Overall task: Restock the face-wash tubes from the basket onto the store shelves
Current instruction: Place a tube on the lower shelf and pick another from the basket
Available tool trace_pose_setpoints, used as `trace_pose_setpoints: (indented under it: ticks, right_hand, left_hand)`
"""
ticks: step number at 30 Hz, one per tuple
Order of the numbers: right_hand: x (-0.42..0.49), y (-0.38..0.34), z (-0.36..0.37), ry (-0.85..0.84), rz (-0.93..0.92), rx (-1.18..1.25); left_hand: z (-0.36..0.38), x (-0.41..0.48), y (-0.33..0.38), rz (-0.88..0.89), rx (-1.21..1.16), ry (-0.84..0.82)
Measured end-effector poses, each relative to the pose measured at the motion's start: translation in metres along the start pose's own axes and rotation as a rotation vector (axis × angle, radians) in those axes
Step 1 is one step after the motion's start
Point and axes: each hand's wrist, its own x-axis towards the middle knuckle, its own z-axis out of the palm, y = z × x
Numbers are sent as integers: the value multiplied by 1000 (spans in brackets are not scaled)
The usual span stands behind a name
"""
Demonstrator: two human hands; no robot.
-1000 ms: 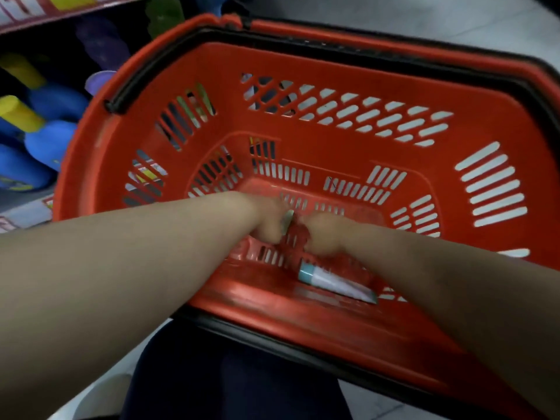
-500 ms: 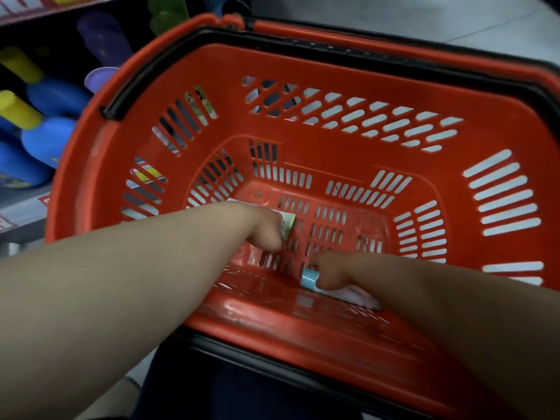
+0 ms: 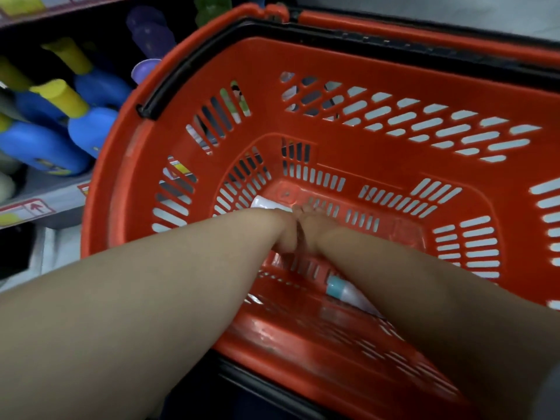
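Observation:
A red plastic basket [image 3: 378,56] fills the view, and both my forearms reach down to its floor. My left hand [image 3: 280,230] grips a white face-wash tube [image 3: 266,204]; only the tube's end pokes out to the left of my knuckles. My right hand [image 3: 315,225] is pressed against my left hand, its fingertips by the same tube, and its grip is hidden. A second white tube with a teal cap [image 3: 341,291] lies on the basket floor near the front wall, partly under my right forearm.
A store shelf [image 3: 45,189] stands at the left with blue bottles with yellow caps [image 3: 88,128] and purple bottles [image 3: 151,31]. Price labels run along the shelf edge. The basket's black handles lie folded on its rim. Grey floor shows at the top right.
My right hand has left the teal-capped tube and moved up against my left hand. The teal-capped tube stays on the basket floor. The view has shifted slightly.

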Motion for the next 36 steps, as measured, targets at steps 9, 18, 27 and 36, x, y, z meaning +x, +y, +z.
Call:
trace_pose_setpoints:
  ticks: [9, 18, 27, 36]
  right_hand:
    - [-16, -6, 36, -47, 109, 377]
    - [-41, -23, -27, 132, 337, 1600]
    - [-82, -19, -97, 198, 239, 1660]
    - [-92, -31, -153, 223, 101, 1298]
  left_hand:
    - [1, 9, -10, 77, 185, -53]
    - [-2, 15, -27, -51, -147, 103]
    - [-31, 6, -35, 72, -644, 487]
    - [-51, -28, -30, 180, -1150, 565]
